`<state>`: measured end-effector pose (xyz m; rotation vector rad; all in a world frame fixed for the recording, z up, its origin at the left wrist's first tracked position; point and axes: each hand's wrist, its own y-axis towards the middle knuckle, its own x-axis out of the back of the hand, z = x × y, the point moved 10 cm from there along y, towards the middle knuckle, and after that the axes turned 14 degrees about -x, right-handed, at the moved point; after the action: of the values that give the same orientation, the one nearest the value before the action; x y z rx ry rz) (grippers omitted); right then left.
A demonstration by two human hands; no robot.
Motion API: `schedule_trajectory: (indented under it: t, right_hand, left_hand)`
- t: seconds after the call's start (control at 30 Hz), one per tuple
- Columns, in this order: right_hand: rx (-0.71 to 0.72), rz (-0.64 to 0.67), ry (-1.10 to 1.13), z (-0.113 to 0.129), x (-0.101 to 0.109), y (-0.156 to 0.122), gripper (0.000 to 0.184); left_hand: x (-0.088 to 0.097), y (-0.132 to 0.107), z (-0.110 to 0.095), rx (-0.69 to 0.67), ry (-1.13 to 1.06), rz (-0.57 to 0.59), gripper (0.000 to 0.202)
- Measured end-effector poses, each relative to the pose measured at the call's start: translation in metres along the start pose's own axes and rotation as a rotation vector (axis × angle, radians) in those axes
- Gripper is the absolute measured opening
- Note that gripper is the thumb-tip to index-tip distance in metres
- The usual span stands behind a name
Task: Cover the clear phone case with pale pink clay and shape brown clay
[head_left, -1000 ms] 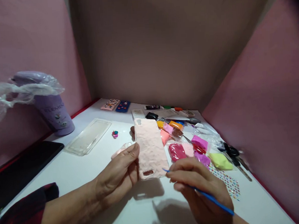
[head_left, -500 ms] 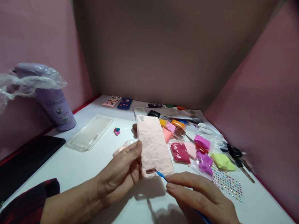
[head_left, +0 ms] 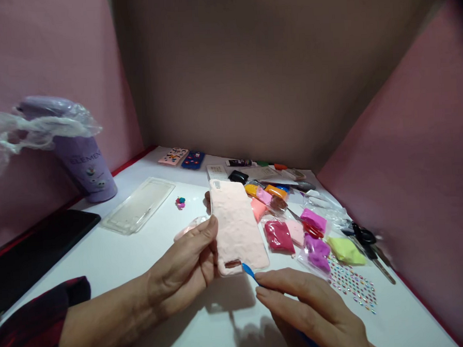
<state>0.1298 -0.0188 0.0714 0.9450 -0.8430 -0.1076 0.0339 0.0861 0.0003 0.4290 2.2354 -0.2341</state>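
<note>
— How do our hands stand?

— Our left grip point(head_left: 183, 253) pinches the pink-coated phone case point(head_left: 238, 225) along its eight o'clock edge, thumb in front. Our right grip point(head_left: 312, 306), towards five o'clock, is narrow, pinched round a blue tool point(head_left: 249, 271).

— And the tool's tip?

— At the case's six o'clock, just beside the reddish-brown slot point(head_left: 232, 264) at seven. We can't tell whether it touches the coating.

— What could go wrong there?

— Pressing too hard might gouge the coating or tear the slot's rim. We hold the case above the worktop point(head_left: 142, 248) by one side only, so a sideways shove could twist it; a tighter thumb could dent it.

— Farther out?

— A crimson packet point(head_left: 279, 237) towards three, gems point(head_left: 353, 286) at four, a clear case point(head_left: 140, 205) at nine. A wide right-hand swing could scatter the gems.
</note>
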Motion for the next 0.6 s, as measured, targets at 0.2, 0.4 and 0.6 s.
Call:
schedule_trajectory:
  t: [0.2,0.4,0.6]
  right_hand:
    - [-0.003,-0.046,0.007,-0.0024,0.0028,-0.0012,0.023]
    - [0.034,-0.03,0.029,0.0002,0.0007,-0.0014,0.024]
    - [0.014,-0.035,0.026,0.0022,-0.0048,-0.0027,0.022]
  left_hand:
    - [0.0013,0.0014,-0.0018,-0.017,0.03,-0.037,0.042]
    - [-0.0016,0.0001,-0.0018,-0.044,0.033,0.017,0.038]
    - [-0.0021,-0.0003,0.0021,-0.049,0.006,0.051,0.033]
